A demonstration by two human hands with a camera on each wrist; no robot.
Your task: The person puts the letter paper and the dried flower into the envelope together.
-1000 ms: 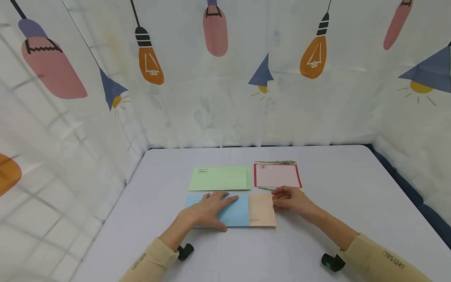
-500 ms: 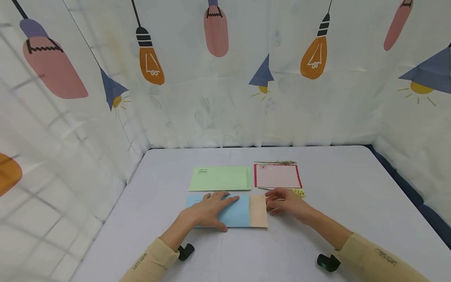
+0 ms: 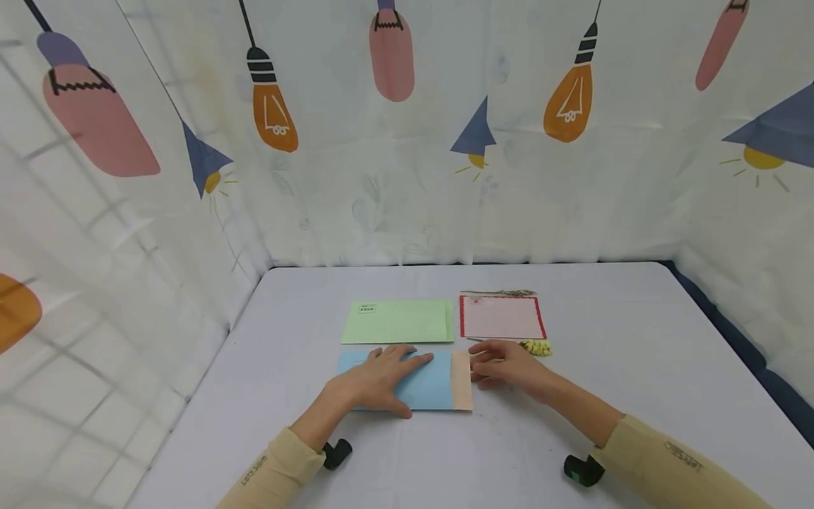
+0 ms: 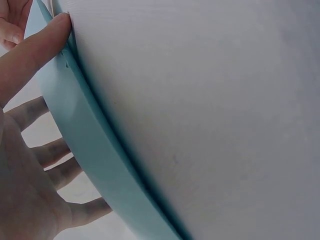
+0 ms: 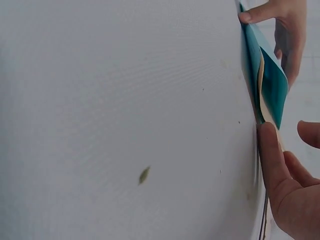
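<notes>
On the table lies a light-blue envelope [image 3: 421, 385], its mouth bulging apart in the right wrist view. A tan card [image 3: 461, 392] sits mostly inside, a narrow strip sticking out at the right end. My left hand [image 3: 376, 380] rests spread over the envelope, thumb [image 4: 42, 42] at the near edge and fingers reaching toward the far one. My right hand [image 3: 509, 367] touches the card's outer end with its fingertips [image 5: 269, 135]. Its thumb [image 5: 309, 133] stands apart from the card.
Behind the blue envelope lies a green envelope [image 3: 396, 323]. To its right is a pink card with a red border [image 3: 504, 318]. A dried sprig [image 3: 518, 293] lies behind that card, and yellow flowers [image 3: 537, 347] lie in front. A small plant bit [image 5: 144, 175] is on the tabletop.
My right hand has moved left and the tan card has slid further into the blue envelope. The yellow flowers have come into sight. My left hand has stayed in place.
</notes>
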